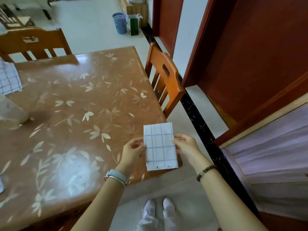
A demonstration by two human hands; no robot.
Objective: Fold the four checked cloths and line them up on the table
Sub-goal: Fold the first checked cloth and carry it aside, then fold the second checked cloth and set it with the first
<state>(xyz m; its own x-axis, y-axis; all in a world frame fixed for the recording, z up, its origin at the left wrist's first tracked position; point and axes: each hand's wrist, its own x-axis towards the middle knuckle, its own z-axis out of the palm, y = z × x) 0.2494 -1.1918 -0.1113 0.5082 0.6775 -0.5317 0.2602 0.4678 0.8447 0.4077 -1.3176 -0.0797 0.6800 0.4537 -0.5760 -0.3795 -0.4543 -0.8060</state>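
Note:
A folded white cloth with blue checks [160, 146] is held flat over the near right corner of the table [80, 114]. My left hand [133, 151] pinches its left edge and my right hand [185, 145] pinches its right edge. Another checked cloth [9, 77] lies unfolded at the table's far left edge, partly out of frame. A sliver of a further cloth [1, 184] shows at the left border.
A wooden chair [164, 77] stands at the table's right side and another chair [35, 42] at the far side. A pale rounded object [11, 110] sits on the table's left. A blue bin [120, 23] stands on the floor beyond. An open red-brown door [250, 55] is on the right.

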